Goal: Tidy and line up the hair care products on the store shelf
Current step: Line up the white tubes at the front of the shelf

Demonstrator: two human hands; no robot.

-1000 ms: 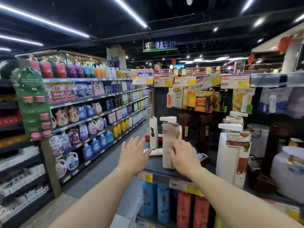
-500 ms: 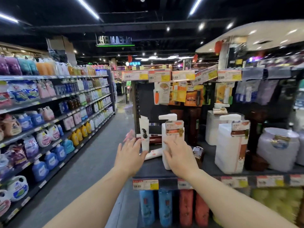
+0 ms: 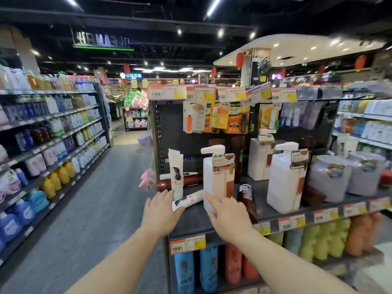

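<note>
**Straightening the near corner of the hair care shelf**

Nearest: both hands reach over the shelf (image 3: 191,219) front edge. Left hand (image 3: 160,211), fingers straight and loosely spread, holding nothing; fingertips touch or nearly touch the foot of the upright white tube (image 3: 176,172) and sit just above the white tube lying on its side (image 3: 187,200). Right hand (image 3: 230,217), fingers extended and flat against the lower front of the white pump bottle (image 3: 218,179), not wrapped round it.

Judgement: the step in hand is squaring this pump bottle and dealing with the fallen tube. Push the bottle low, near its base as now, so that it slides rather than tips; the pump head makes it top-heavy. Steady the upright tube while lifting the fallen one; it looks narrow-footed and likely to topple. Stand the fallen tube beside it.

Just right of the bottle: a dark brown bottle (image 3: 247,198), leaning. Further right, a second white pump bottle (image 3: 285,183), a fair reference for the row line. Behind the tubes, a brown bottle lying down (image 3: 180,182); it needs righting too. Far back, a third pump bottle (image 3: 259,158).
</note>
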